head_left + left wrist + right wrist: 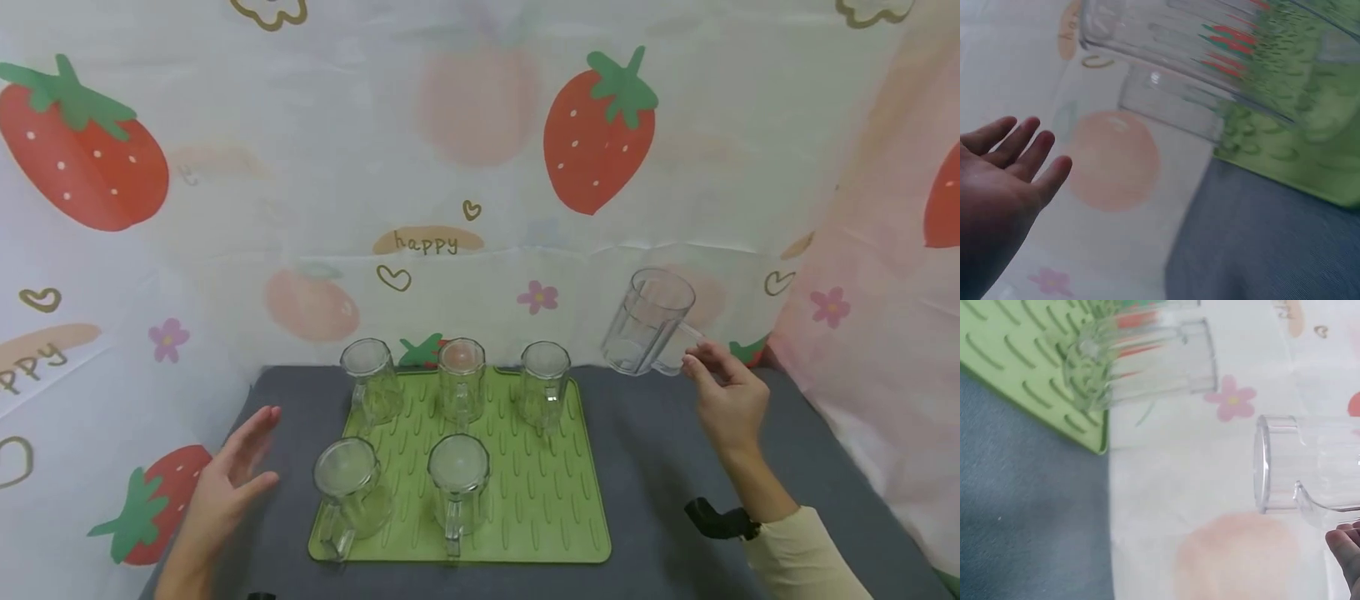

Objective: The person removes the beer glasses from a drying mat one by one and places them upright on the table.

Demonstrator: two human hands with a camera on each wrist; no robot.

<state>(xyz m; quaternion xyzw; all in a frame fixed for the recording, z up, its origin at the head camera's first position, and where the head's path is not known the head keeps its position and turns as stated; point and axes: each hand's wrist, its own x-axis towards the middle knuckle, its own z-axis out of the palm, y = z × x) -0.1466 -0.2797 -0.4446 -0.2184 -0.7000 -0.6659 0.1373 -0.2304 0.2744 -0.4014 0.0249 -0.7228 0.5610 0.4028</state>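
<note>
My right hand (705, 367) pinches the handle of a clear glass mug (648, 321) and holds it tilted in the air, above the grey table to the right of the green drying mat (540, 508). In the right wrist view the held mug (1310, 465) lies sideways, with my fingertips (1347, 547) at its handle. Several clear mugs stand on the mat, three in the back row (461, 375) and two in front (457, 483). My left hand (251, 454) hovers open, fingers spread, left of the mat beside the front-left mug (348, 487). The left hand (1016, 169) holds nothing.
The grey table top (660, 492) has bare surface to the right of the mat. A strawberry-print cloth (480, 167) forms the back and side walls close around the table. A black wrist strap (720, 521) sits on my right arm.
</note>
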